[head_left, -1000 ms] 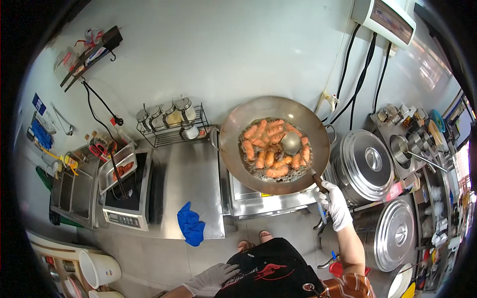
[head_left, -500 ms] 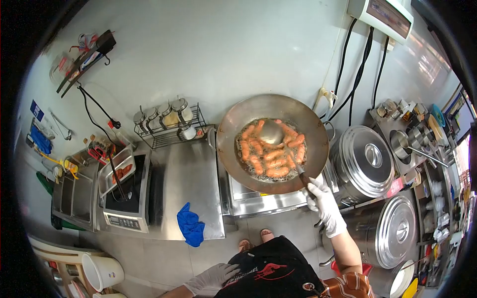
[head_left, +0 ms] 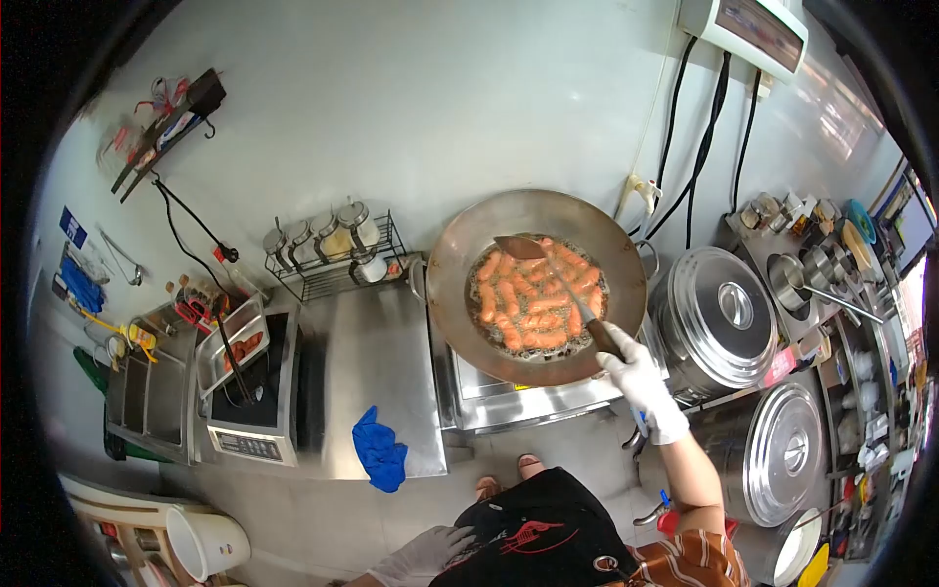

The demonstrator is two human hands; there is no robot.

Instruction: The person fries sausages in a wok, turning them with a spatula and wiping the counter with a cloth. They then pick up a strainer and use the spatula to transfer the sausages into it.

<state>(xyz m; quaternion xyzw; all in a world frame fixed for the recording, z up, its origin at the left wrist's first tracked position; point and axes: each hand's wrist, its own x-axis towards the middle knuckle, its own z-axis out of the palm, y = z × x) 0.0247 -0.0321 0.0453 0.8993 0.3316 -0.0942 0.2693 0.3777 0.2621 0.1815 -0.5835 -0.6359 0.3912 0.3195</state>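
Observation:
My right hand [head_left: 641,383], in a white glove, is closed around the wooden handle of a ladle [head_left: 572,292]. The ladle's bowl is turned on edge over the far side of a large steel wok [head_left: 582,217], at the surface of the bubbling oil. Many orange-brown sausages [head_left: 543,321] lie in the oil, spread over the wok's bottom. My left hand [head_left: 435,550], also gloved, rests with extended fingers against the black apron [head_left: 553,523] and holds nothing.
Left of the wok is a steel counter [head_left: 381,342] with a blue cloth [head_left: 378,450] and a rack of seasoning jars [head_left: 337,240]. A tray [head_left: 233,342] with a few sausages sits on an induction cooker [head_left: 249,442]. Large lidded pots [head_left: 714,313] stand at the right.
The ladle's bowl has swung left and away, turning from flat to on edge. My right hand has shifted slightly right; the sausages have been moved about. My left hand stays at the apron.

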